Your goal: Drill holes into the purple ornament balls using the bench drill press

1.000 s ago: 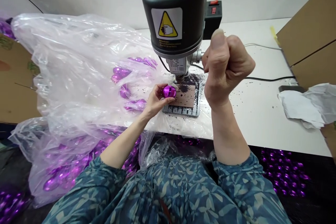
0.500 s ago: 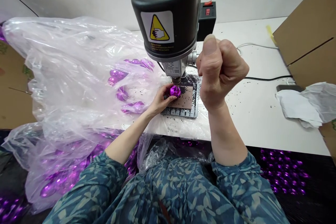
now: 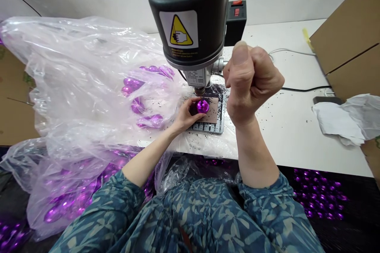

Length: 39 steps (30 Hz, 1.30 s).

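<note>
A shiny purple faceted ball [image 3: 203,106] sits on a brown board [image 3: 211,115] on the base of a black bench drill press [image 3: 187,23]. My left hand [image 3: 187,115] grips the ball from the left, thumb at the near side and fingers at the far side. A dark spot shows on top of the ball. The drill's chuck [image 3: 199,91] is just above and behind it. My right hand [image 3: 252,83] is closed in a fist at the end of the press's feed handle [image 3: 220,65]; most of the handle is hidden inside the fist.
Clear plastic bags [image 3: 80,79] with purple balls spread over the left side and hang past the table edge. Dark shavings litter the white table [image 3: 293,126]. Cardboard boxes [image 3: 350,27] and crumpled white paper [image 3: 338,120] are at the right. More purple balls [image 3: 320,193] lie below, right.
My left hand and the ball have shifted slightly to the right on the board. The ball has turned, and a dark spot now shows on top. My right fist has barely moved.
</note>
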Available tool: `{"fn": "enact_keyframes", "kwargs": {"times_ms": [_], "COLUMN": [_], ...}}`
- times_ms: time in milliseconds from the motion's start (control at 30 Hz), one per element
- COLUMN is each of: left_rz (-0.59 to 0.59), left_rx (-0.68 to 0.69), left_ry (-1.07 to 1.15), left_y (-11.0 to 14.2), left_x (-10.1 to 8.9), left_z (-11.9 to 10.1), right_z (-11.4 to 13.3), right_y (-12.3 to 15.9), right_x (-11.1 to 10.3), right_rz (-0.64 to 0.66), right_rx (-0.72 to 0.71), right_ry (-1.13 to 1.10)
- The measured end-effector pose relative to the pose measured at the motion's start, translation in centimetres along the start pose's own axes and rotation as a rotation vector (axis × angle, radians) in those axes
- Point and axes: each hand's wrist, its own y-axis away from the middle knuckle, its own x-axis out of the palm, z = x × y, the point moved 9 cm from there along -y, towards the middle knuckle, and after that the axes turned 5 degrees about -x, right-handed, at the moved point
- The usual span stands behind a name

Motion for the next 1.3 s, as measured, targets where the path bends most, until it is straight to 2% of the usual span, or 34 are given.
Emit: {"fn": "enact_keyframes", "kwargs": {"times_ms": [133, 367, 533, 633, 933, 1200, 1300], "left_rz": [-0.007, 0.001, 0.033, 0.025, 0.003, 0.017, -0.001], "left_rx": [0.036, 0.026, -0.019, -0.032, -0.008, -0.017, 0.005], "left_ry": [-0.062, -0.042, 0.012, 0.000, -0.020, 0.002, -0.010], "left_y": [0.1, 0.0, -0.3, -0.5, -0.6, -0.5, -0.4], "left_x": [0.4, 0.3, 0.3, 0.3, 0.8, 1.0, 0.9], "left_z": [-0.1, 0.2, 0.5, 0.7, 0.9, 0.6, 0.3], "right_z": [1.4, 1.6, 1.4, 2.0, 1.4, 0.8, 0.9], "right_y": [-0.4, -0.3, -0.1, -0.7, -2.9, -2.3, -1.3], "right_x": [-0.6, -0.7, -0.8, -0.7, 0.4, 0.2, -0.2], "right_rz": [-0.049, -0.067, -0.088, -0.083, -0.105, -0.050, -0.048], "right_rx": [-0.132, -0.191, -0.175, -0.183, -0.019, 0.043, -0.011], "right_ry": [-0.200, -0.235, -0.126, -0.133, -0.128, -0.069, -0.041]}}
